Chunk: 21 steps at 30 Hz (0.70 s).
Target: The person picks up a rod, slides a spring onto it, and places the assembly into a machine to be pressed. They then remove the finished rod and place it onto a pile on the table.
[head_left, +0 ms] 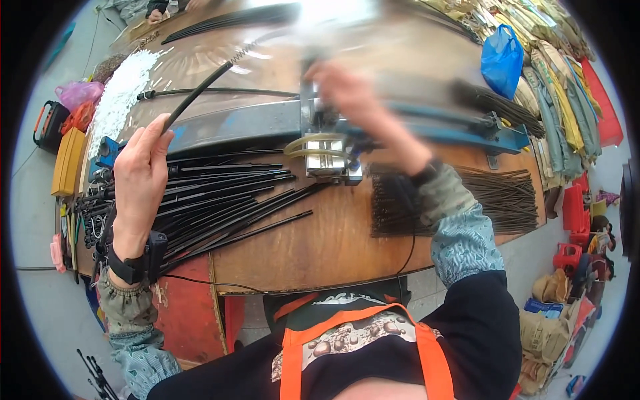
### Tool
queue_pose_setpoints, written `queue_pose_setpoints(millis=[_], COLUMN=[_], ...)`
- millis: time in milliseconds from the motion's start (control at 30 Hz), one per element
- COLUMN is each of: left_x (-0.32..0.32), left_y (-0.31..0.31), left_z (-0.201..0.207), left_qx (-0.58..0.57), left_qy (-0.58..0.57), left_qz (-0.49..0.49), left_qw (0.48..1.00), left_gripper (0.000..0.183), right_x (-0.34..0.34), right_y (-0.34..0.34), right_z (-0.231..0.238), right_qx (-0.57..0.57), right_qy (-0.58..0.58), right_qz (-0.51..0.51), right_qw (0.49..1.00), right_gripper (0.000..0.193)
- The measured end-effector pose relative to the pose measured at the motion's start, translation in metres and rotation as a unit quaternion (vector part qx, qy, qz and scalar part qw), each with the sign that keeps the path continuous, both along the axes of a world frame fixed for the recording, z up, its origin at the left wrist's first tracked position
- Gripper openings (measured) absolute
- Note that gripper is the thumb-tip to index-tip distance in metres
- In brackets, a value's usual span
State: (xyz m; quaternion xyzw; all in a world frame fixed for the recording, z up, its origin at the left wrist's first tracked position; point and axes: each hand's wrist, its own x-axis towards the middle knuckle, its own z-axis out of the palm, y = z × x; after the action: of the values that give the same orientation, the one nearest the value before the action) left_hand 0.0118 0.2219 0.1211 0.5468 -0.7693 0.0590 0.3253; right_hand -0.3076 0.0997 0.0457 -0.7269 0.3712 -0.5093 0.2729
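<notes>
My left hand [141,167] grasps a black tube [199,94], which slack pinching could drop; I can't tell whether my right hand [348,92] holds anything

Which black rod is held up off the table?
The rod in the left hand, slanting upward with a thin coil at its upper end; those in the pile lie on the table.
</notes>
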Motion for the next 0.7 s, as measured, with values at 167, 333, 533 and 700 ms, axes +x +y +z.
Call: queue_pose_setpoints(millis=[167, 333, 533, 700], left_x=[0.000, -0.002, -0.003, 0.002], left_y=[-0.009, -0.014, -0.031, -0.053], left_z=[-0.008, -0.013, -0.021, -0.036], left_qx=[-0.015, 0.020, 0.012, 0.033], left_qy=[0.024, 0.032, 0.026, -0.023], left_qz=[-0.015, -0.005, -0.012, -0.043], left_qw=[0.999, 0.999, 1.000, 0.998], left_gripper=[0.023, 0.024, 0.025, 0.022], right_x=[0.000, 0.004, 0.006, -0.078], right_y=[-0.024, -0.031, -0.025, -0.015], right_z=[-0.010, -0.016, -0.006, -0.019], right_qx=[-0.077, -0.252, -0.278, -0.310], right_qy=[0.144, 0.218, 0.416, 0.358], right_qz=[0.090, 0.079, 0.007, -0.090], right_qw=[0.982, 0.940, 0.866, 0.876], right_gripper=[0.015, 0.011, 0.022, 0.010])
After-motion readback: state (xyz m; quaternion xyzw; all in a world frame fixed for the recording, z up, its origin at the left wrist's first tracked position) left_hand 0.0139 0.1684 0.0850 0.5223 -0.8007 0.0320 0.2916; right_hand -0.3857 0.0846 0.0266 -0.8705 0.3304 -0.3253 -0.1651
